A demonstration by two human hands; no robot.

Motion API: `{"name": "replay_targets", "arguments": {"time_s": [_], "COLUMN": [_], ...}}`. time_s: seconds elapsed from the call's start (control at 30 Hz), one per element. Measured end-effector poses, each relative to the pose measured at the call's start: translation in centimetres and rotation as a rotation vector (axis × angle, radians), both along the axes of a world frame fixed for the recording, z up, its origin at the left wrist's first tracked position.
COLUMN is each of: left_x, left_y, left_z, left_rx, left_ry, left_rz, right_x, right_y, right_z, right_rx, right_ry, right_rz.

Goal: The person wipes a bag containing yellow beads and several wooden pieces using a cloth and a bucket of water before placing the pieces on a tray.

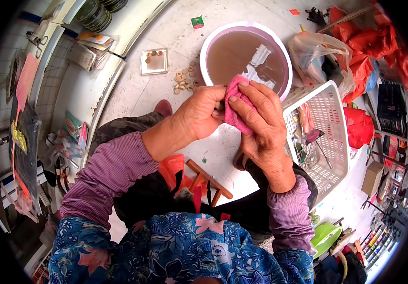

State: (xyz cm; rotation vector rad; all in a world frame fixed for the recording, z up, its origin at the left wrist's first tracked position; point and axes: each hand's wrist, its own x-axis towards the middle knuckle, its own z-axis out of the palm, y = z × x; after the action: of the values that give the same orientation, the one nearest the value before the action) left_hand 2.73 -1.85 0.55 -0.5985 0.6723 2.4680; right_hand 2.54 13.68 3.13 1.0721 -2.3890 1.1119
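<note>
My right hand (262,122) presses a folded pink cloth (237,103) with its fingers spread over it. At the cloth's left edge, my left hand (200,112) pinches a small brownish piece (220,105), mostly hidden by the fingers. Beyond both hands stands a white and lilac round basin (204,58) of murky brown water. A torn whitish sheet (260,56) sticks out of the water. Left of the basin, several small round tan discs (181,81) lie loose on the floor. Several darker discs (154,53) sit in a shallow square tray (156,66).
A white slatted plastic basket (333,117) with assorted items stands right of my right hand. Behind it are a clear plastic bag (322,46) and red bags (363,49). Shelving (99,103) lines the left. Wooden bars (209,179) lie between my legs. A green packet (197,22) lies farther off.
</note>
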Motion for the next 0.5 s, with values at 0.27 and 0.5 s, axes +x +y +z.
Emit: {"name": "replay_targets", "arguments": {"time_s": [0.27, 0.5], "left_x": [-1.7, -0.9], "left_y": [-1.8, -1.0], "left_z": [1.8, 1.5], "left_rx": [0.112, -0.021], "left_ry": [0.179, 0.089], "left_rz": [-0.06, -0.041], "right_x": [-0.3, -0.6], "right_y": [2.3, 0.4], "right_z": [-0.1, 1.4], "right_rx": [-0.117, -0.058], "right_ry": [-0.13, 0.092], "right_rz": [-0.397, -0.117]}}
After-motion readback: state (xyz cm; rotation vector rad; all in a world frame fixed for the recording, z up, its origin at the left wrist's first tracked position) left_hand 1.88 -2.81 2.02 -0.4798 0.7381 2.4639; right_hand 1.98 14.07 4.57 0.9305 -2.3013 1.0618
